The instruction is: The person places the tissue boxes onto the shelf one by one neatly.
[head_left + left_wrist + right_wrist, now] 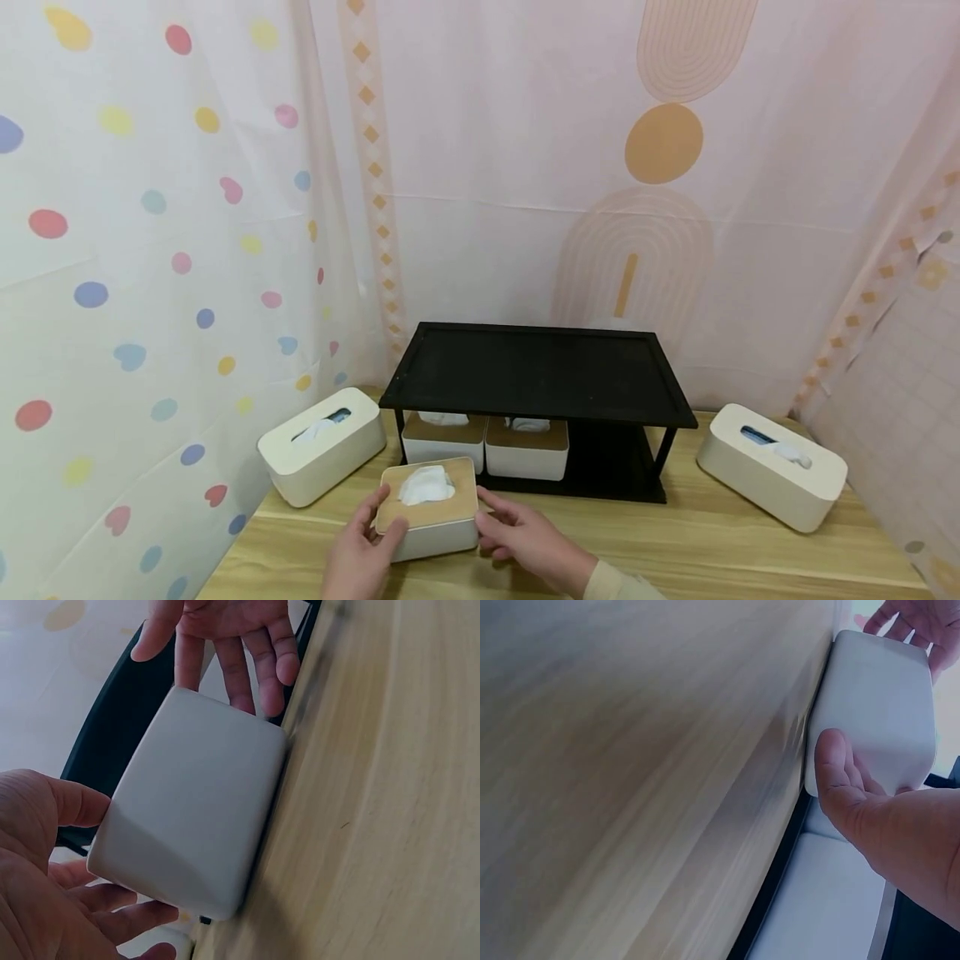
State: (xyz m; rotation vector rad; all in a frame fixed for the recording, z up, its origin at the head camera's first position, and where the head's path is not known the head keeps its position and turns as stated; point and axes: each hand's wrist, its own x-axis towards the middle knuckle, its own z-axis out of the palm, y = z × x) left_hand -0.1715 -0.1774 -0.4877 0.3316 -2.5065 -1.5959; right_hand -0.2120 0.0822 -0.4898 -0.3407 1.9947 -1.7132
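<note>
Gripping left hand point(360, 554): clasped on wood-topped tissue box point(431, 510)
Right hand point(528, 537): fingers straight, touching same box
Tissue box: before black two-tier shelf point(536, 375), left part
Matching boxes point(527, 462): two, on shelf's lower tier

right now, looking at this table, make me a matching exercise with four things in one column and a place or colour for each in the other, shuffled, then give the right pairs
Things
1. front wood-topped tissue box
2. black two-tier shelf
3. tabletop
4. left curtain

Places and colours
A. white with multicoloured spots
B. standing between the left long tissue box and the right long tissue box
C. between the person's left hand and right hand
D. light brown with streaked grain

Right pairs
1-C, 2-B, 3-D, 4-A
</note>
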